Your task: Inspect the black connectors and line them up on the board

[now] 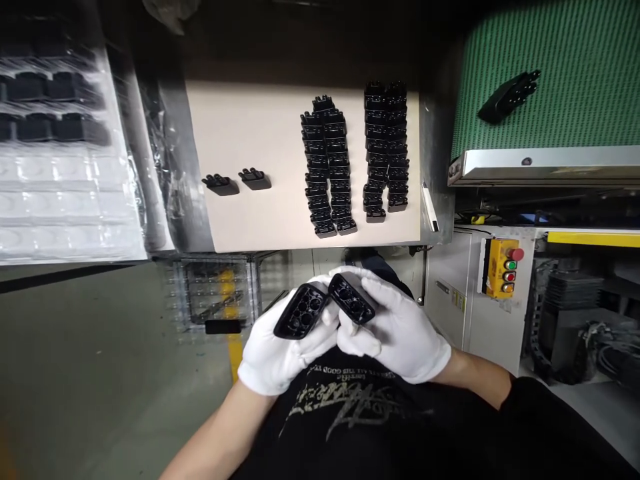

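In front of my chest, both hands wear white gloves. My left hand (pixel 280 350) is wrapped round a black plastic housing (pixel 301 312), whose hollow side with several round cavities faces the camera. A second black plastic housing (pixel 353 299), narrower in view, sits in the grip of my right hand (pixel 397 330). The two housings are tilted apart, their upper ends close together. Above them on the pale board (pixel 240 223) stand two single black parts (pixel 256 179) with prongs at the top. Further right on the board are long double rows of similar black parts (pixel 340 167).
A clear blister tray (pixel 65 200) at the left holds several black parts. On the right, a green conveyor belt (pixel 565 73) carries one black pronged part (pixel 507 97). Below it is a yellow button box (pixel 503 269). A white pen-like object (pixel 430 208) lies by the board's edge.
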Tool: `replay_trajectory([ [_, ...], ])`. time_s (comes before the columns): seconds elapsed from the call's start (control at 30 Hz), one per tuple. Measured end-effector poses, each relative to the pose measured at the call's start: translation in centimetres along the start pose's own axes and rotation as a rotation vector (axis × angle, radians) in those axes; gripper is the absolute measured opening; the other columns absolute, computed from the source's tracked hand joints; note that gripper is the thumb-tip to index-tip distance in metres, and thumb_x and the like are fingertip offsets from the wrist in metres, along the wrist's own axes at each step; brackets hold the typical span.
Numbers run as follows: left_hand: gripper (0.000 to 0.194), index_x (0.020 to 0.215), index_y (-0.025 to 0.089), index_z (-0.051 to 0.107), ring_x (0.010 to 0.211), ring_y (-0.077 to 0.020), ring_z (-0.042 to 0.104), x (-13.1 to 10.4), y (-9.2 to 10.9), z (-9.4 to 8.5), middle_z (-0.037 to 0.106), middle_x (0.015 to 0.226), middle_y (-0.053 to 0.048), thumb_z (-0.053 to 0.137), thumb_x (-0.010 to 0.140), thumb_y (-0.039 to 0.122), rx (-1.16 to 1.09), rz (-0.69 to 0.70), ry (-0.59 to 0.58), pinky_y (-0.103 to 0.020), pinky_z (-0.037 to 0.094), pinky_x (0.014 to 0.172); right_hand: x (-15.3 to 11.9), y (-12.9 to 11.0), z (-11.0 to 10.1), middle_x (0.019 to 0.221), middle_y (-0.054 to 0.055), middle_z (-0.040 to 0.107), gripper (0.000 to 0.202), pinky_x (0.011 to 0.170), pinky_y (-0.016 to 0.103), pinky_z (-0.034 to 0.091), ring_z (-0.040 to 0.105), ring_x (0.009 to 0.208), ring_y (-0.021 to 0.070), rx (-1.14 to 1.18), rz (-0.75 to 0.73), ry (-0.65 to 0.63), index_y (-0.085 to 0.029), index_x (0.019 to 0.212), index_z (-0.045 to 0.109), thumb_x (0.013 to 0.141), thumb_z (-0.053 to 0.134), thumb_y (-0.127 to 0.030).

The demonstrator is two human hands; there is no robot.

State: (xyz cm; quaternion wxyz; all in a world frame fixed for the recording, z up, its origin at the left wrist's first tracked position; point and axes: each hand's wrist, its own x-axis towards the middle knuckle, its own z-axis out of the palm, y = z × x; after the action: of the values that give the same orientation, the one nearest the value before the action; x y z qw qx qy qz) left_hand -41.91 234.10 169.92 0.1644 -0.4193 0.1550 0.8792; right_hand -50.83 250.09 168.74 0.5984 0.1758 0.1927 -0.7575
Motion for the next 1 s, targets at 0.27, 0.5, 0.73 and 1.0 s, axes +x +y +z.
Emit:
replay_trajectory([
  [0.27,0.022,0.1,0.02,0.076,0.038,-0.0048,0.026,1.0,0.5,1.2,0.068,0.069,-0.002,0.078,0.084,0.034,0.104,0.027,0.02,-0.023,0.036,0.035,-0.1,-1.8,-0.1,0.071,-0.002,0.067,0.032,0.056,0.023,0.044,0.051,0.046,0.0092,-0.03,0.016,-0.064,-0.021,0.128,0.063,0.104,0.062,-0.042],
  [0.5,0.033,0.093,0.022,0.077,0.035,-0.0038,0.027,1.4,0.2,1.0,0.066,0.066,-0.001,0.083,0.079,0.05,0.108,0.113,-0.029,-0.022,0.022,0.031,0.3,-2.2,0.0,0.074,0.0,0.072,0.031,0.054,0.022,0.042,0.051,0.046,0.0085,0.0,0.057,-0.087,-0.022,0.127,0.063,0.104,0.062,-0.043],
  [0.73,0.033,0.103,0.018,0.075,0.037,-0.0021,0.035,1.1,-0.5,-0.5,0.066,0.073,-0.001,0.08,0.09,0.048,0.037,0.117,-0.189,-0.019,0.033,0.037,0.3,-1.4,0.1,0.07,-0.003,0.067,0.034,0.054,0.026,0.044,0.046,0.043,0.0094,-0.08,0.042,-0.086,-0.022,0.127,0.062,0.104,0.061,-0.047],
  [1.0,0.038,0.125,0.021,0.075,0.104,-0.0264,0.073,8.3,0.8,-0.6,0.077,0.118,-0.009,0.081,0.091,0.038,1.076,0.658,0.067,-0.038,0.058,0.095,1.5,-9.7,-11.2,0.112,0.009,0.079,0.046,0.081,0.038,0.058,0.074,0.086,0.0233,-1.325,-0.428,0.393,-0.02,0.128,0.067,0.092,0.078,-0.047],
])
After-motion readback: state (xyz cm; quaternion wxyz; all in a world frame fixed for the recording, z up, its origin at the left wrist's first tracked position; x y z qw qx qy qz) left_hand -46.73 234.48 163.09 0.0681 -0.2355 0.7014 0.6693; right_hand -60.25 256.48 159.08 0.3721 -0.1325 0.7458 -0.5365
